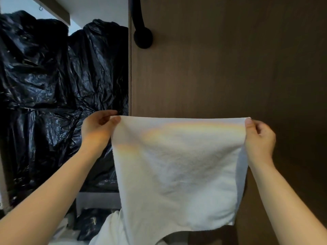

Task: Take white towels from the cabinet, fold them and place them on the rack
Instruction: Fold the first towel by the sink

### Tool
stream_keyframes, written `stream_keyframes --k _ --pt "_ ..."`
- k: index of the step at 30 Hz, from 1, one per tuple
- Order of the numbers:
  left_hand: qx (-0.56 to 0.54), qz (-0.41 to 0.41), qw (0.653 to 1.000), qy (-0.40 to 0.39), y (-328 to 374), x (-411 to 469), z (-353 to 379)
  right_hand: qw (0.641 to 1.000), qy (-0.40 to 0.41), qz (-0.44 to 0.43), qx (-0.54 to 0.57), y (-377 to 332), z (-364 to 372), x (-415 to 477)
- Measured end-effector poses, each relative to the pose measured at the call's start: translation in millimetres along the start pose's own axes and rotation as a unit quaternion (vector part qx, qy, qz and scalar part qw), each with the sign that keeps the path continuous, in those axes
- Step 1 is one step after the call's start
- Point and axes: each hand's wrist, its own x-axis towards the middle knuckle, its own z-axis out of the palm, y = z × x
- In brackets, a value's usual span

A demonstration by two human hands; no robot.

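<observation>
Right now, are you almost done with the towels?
Not yet. One white towel is out, hanging before the brown door. The left hand and right hand pinch its top corners, so folding is underway. Putting it on the rack is left; no rack shows.

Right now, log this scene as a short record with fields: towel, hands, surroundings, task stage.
towel: white towel hangs spread out, top edge taut
left: left hand pinches its top left corner
right: right hand pinches its top right corner
behind: brown cabinet door with black handle
at left: black plastic bags, piled high
stage: towel held up in the air, apparently for folding; no rack in view
</observation>
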Motion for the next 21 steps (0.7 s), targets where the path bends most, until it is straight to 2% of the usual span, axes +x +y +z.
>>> stream_keyframes --k 3,8,12,14,16,17,19,21 --pt "0.087 0.017 0.996 -0.014 -5 -9 6 1.000 -0.008 0.007 -0.021 3 6 -4" --pt "0.069 0.010 0.998 0.014 -5 -13 4 0.999 -0.009 0.008 -0.032 8 6 -7" --pt "0.093 -0.011 0.996 -0.007 -7 -16 1 0.998 -0.023 0.019 -0.050 13 4 -9" --pt "0.166 0.071 0.982 -0.051 -11 -18 -3 0.997 -0.030 0.016 -0.063 19 3 -12" --pt "0.247 0.183 0.947 -0.095 -16 -21 -3 0.996 -0.033 -0.002 -0.088 25 3 -18" --pt "0.259 0.195 0.940 -0.105 -15 -24 -2 0.994 -0.030 -0.018 -0.103 27 3 -22" --pt "0.241 0.142 0.955 -0.098 -12 -29 2 0.989 -0.017 -0.051 -0.134 32 4 -29" --pt "0.136 0.011 0.984 -0.115 -6 -35 7 0.986 0.007 -0.072 -0.148 36 6 -34"
